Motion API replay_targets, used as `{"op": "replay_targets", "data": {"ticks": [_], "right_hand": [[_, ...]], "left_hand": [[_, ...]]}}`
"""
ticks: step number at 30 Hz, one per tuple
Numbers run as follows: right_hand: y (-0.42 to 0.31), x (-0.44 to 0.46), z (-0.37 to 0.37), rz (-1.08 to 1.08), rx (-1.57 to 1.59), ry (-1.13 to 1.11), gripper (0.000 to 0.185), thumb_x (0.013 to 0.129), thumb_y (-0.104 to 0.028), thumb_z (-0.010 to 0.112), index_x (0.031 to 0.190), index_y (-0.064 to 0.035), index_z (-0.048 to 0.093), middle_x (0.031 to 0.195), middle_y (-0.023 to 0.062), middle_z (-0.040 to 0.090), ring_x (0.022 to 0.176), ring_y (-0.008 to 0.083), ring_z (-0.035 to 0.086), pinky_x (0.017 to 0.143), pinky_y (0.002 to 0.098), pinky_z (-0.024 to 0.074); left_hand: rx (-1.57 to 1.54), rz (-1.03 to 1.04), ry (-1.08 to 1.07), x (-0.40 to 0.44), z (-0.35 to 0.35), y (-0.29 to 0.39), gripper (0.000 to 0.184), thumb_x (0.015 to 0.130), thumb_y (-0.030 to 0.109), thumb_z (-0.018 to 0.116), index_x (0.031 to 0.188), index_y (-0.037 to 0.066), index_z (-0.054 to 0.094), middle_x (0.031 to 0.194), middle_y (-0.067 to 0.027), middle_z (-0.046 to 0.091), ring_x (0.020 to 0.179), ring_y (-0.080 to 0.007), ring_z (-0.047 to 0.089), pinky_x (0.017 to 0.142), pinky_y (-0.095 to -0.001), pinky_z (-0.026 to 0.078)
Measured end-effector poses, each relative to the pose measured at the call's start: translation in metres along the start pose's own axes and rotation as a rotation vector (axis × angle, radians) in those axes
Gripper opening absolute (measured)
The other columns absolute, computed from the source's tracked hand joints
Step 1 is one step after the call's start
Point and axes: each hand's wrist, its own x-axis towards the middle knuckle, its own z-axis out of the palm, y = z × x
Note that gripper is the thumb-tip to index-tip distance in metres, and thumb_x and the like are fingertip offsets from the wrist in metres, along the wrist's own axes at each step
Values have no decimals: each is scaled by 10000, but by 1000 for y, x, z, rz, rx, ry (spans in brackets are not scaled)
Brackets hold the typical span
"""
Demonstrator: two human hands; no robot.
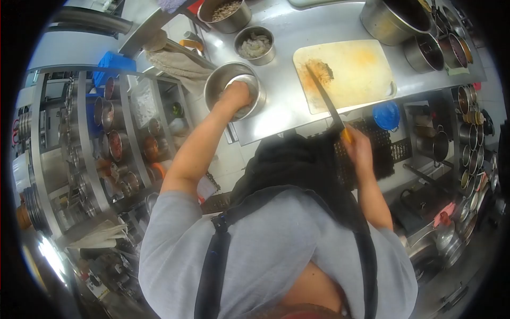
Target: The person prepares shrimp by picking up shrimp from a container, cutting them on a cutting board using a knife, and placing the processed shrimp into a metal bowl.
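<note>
My left hand (237, 96) reaches down into a round steel pot (213, 84) at the table's left corner. A pale rounded edge shows beside the knuckles; what it belongs to I cannot make out, and the fingertips are hidden. In my right hand (359, 147) is a kitchen knife (325, 94), gripped by its yellow handle. Its blade slants across the near-left part of a white cutting board (366, 77), the tip close to a small heap of brownish chopped food (321, 69). Orange-brown stains mark the board around the heap.
Behind the pot stand a smaller steel pot (272, 52) with pale, translucent pieces and another pot (245, 18) with brownish food. Large pots (380, 26) crowd the table's right end. A towel (178, 66) hangs at left, near shelves of pans (125, 159).
</note>
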Motion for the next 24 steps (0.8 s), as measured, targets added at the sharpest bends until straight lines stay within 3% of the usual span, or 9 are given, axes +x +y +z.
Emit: {"op": "replay_targets", "data": {"ticks": [1,3,5,6,10,12,16,20,24], "right_hand": [[-1,-1,-3,8,-11,2,400,835,-108,698,1233,-107,654,994,178,680,940,394,647,807,465,524],[-8,4,-9,60,-111,48,376,850,-122,690,1225,-111,659,998,176,681,943,394,647,810,469,524],[-21,5,-15,82,-104,88,363,861,-133,681,1222,-118,661,993,177,680,940,394,647,808,471,523],[-25,5,-15,103,-91,120,350,871,-143,672,1220,-125,663,989,178,680,937,394,647,806,474,523],[-18,5,-3,28,-71,132,416,827,-103,729,1234,-76,647,960,206,657,899,413,636,768,452,514],[-16,8,0,6,-151,78,323,897,-179,646,1218,-149,666,982,174,670,908,391,648,785,475,524],[-20,8,-10,33,-79,97,325,896,-171,643,1219,-148,667,989,174,672,912,388,651,790,474,525],[-5,9,1,46,-55,45,359,887,-186,661,1244,-149,660,984,195,674,931,398,651,806,475,523],[-4,10,13,77,87,38,427,876,-216,686,1294,-146,630,1031,225,685,959,413,651,832,468,525]], "left_hand": [[23,53,66,4,14,-1,211,804,127,606,931,0,716,926,-291,696,923,-426,697,844,-485,566],[-2,42,61,1,8,9,260,840,113,577,1043,-20,672,920,-304,689,925,-439,695,835,-501,563],[-121,-128,74,-3,1,17,325,872,111,541,1162,-25,597,940,-305,688,942,-445,691,834,-517,557],[-70,-119,103,-5,-1,18,318,858,83,557,1165,2,581,930,-243,713,893,-393,710,792,-496,569],[-83,-125,141,0,-6,17,339,834,116,584,1162,35,607,932,-243,712,916,-402,703,810,-510,559],[-132,-129,141,-3,-18,19,301,803,155,611,1081,47,658,931,-234,712,922,-403,692,832,-509,545],[-332,-127,259,-2,-28,-10,203,803,206,629,924,62,706,928,-203,713,910,-388,679,837,-477,530],[-423,-192,336,-17,-87,-5,190,829,220,642,925,66,696,904,-176,719,885,-361,691,796,-446,537],[-556,7,584,0,-116,33,183,812,165,674,964,63,665,878,-143,715,837,-335,697,754,-407,544]]}}
